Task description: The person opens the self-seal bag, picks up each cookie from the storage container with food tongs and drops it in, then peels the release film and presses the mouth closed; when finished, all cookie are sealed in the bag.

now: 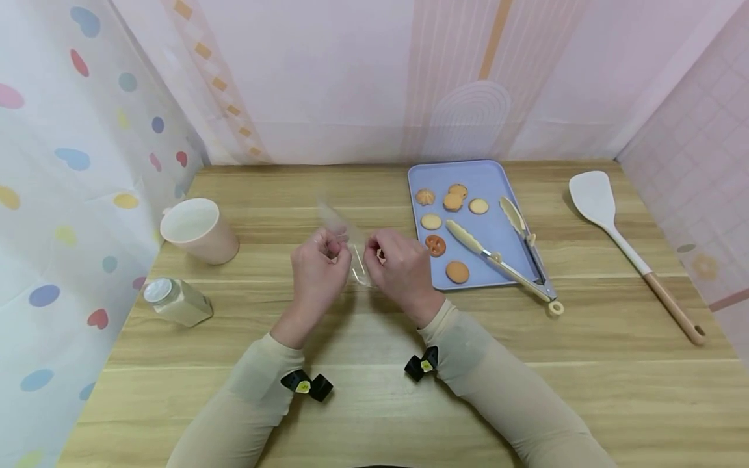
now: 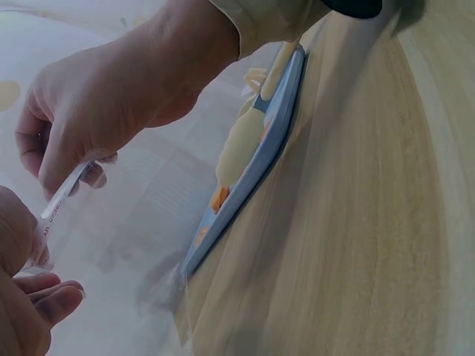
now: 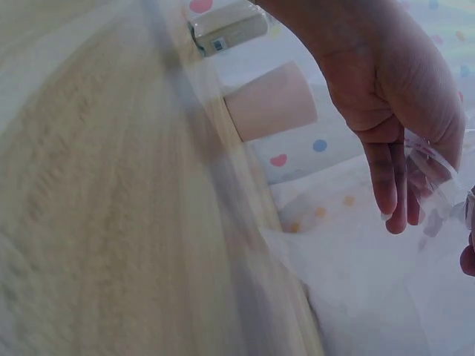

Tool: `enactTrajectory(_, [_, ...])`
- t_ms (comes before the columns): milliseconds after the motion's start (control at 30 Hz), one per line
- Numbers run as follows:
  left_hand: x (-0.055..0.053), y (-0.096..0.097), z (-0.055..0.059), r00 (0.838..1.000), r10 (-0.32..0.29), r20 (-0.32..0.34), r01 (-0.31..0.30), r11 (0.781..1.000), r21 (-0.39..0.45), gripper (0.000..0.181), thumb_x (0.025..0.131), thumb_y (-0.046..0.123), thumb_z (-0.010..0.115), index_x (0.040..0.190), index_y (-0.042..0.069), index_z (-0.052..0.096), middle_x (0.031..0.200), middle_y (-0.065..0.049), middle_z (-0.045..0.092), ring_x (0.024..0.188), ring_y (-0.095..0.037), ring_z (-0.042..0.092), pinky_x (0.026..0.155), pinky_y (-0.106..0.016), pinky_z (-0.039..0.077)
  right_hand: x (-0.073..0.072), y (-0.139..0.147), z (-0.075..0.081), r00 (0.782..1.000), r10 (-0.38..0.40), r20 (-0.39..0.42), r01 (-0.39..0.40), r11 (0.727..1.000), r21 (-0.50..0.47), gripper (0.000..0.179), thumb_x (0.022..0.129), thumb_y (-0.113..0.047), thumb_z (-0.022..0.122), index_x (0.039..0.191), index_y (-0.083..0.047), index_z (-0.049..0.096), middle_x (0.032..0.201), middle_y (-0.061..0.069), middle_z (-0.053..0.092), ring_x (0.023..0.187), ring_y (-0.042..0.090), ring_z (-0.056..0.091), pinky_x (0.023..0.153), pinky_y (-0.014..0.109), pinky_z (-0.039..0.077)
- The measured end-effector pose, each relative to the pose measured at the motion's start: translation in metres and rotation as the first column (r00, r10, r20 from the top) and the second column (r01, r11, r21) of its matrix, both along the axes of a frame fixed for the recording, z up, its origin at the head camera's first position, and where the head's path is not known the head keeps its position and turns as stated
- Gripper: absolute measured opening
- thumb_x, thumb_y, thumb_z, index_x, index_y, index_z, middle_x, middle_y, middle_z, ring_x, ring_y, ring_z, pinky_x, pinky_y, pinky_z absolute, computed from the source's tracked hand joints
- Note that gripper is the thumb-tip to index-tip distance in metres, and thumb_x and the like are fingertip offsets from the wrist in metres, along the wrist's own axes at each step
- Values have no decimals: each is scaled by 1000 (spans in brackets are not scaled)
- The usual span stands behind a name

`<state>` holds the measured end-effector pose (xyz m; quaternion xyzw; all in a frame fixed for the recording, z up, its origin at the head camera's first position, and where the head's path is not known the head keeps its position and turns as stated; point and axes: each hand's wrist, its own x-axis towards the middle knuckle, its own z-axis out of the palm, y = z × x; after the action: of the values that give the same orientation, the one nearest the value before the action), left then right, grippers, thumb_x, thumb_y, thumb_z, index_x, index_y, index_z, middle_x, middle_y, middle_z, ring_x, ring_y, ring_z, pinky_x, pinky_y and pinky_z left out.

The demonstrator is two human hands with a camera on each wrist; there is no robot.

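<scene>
Left hand (image 1: 318,263): its thumb and forefinger pinch one side of the clear plastic bag; if the pinch is too light, the smooth film may slide out.
Right hand (image 1: 404,266): it pinches the other side, just beside the left; if it pulls harder than the left, the bag could be torn or jerked away.
Clear plastic bag (image 1: 359,268): it is held between the two hands, in front of the person and above the table; being so thin and transparent, its layers may cling together, and the fingers could separate the wrong ones.
Printed strip (image 2: 53,211): it runs between both hands with small red letters; uneven pulling could crease it.
Tray (image 1: 435,179): it lies near the right hand, so a sudden release might make that hand knock its edge.
Biscuits (image 1: 458,272): they lie loose on the tray, and such a knock could scatter them.
Tongs (image 1: 496,258): they rest spread, handle end over the tray rim; a sleeve could catch them.
Mug (image 1: 201,234) and jar (image 1: 181,304): both stand left, well apart from the hands; I judge their risk small.
</scene>
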<state>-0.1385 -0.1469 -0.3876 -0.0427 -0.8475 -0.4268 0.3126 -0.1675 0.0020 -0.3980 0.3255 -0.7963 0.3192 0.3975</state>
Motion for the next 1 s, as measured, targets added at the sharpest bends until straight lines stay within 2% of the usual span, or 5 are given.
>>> enactTrajectory(233, [3, -1, 2, 997, 7, -78, -10, 999, -35, 12, 80, -11, 55, 76, 0, 52, 90, -16, 72, 72, -23, 70, 56, -26, 54, -1, 1, 2, 996, -5, 89, 8, 999, -36, 6, 83, -9, 65, 80, -8, 61, 72, 3, 62, 59, 12, 57, 51, 23, 46])
enactTrajectory(433, [4, -4, 3, 991, 71, -114, -92, 978, -189, 5, 88, -4, 60, 85, -1, 56, 70, -13, 69, 56, -24, 67, 46, -35, 52, 23, -11, 11, 970, 231, -70, -230, 973, 26, 9, 85, -12, 67, 88, -3, 65, 85, 6, 64, 78, 17, 61, 70, 24, 52])
enactTrajectory(533, [3, -6, 4, 989, 94, -118, -116, 973, -201, 5, 87, -4, 61, 85, -1, 58, 69, -13, 68, 57, -25, 67, 45, -36, 52, 33, -17, 12, 957, 289, -4, -288, 952, 101, 15, 90, -12, 61, 98, -2, 67, 95, 7, 67, 89, 16, 63, 82, 23, 51])
enactTrajectory(800, [4, -5, 8, 988, 46, -145, -86, 955, -284, 5, 83, -7, 66, 84, -2, 66, 80, -16, 69, 62, -25, 68, 55, -36, 55, 31, -14, 9, 959, 131, 250, -170, 975, 140, 24, 93, -7, 55, 115, -1, 65, 107, 8, 69, 98, 17, 66, 80, 29, 54])
enactTrajectory(1000, [4, -3, 7, 988, 10, -155, -50, 964, -260, 8, 82, -8, 65, 89, -5, 66, 78, -16, 68, 60, -24, 65, 53, -33, 54, 20, -9, 8, 956, 40, 290, -42, 999, 1, 13, 87, -17, 70, 86, -6, 64, 74, 2, 62, 62, 11, 57, 54, 24, 46])
